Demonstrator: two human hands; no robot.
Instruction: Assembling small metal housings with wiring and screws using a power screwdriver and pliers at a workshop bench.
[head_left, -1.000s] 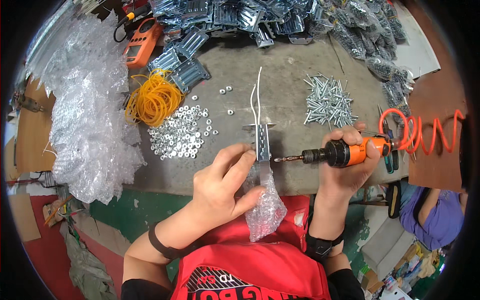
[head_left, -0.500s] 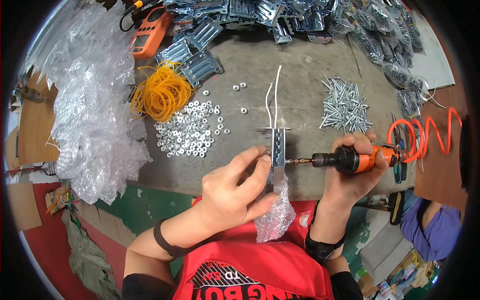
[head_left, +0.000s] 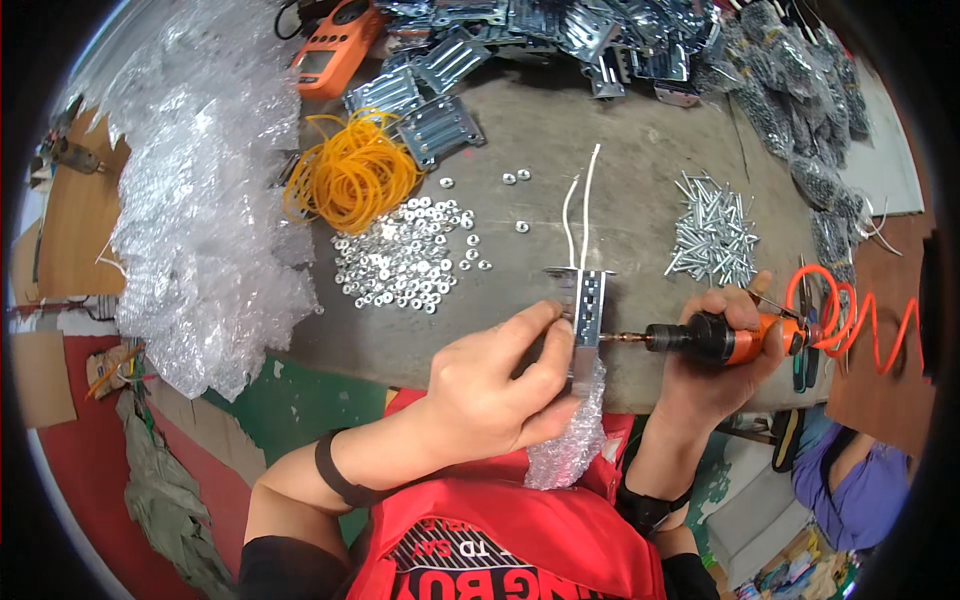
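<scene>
My left hand [head_left: 505,385] pinches a slim metal part with slots [head_left: 592,300] between thumb and fingers. Two white wires [head_left: 586,215] rise from the part's far end, and bubble wrap [head_left: 568,445] covers its near end. My right hand [head_left: 705,375] is wrapped round an orange and black power screwdriver [head_left: 684,338], held sideways. Its bit [head_left: 622,337] points left and meets the part's right side; whether a screw sits there is too small to tell. My left fingertips are on the opposite side, and anything under them is hidden.
Loose nuts [head_left: 400,265] lie left on the table [head_left: 620,130], beside yellow rubber bands [head_left: 352,180]. Screws [head_left: 712,235] are heaped right. Metal plates [head_left: 440,130] and an orange meter [head_left: 335,55] stand farther back. Bubble wrap [head_left: 200,220] fills the left; an orange coiled hose [head_left: 868,335] runs right.
The view has shifted, so the table and its things appear farther right. Both hands keep their grips, with the screwdriver bit still at the part's right side.
</scene>
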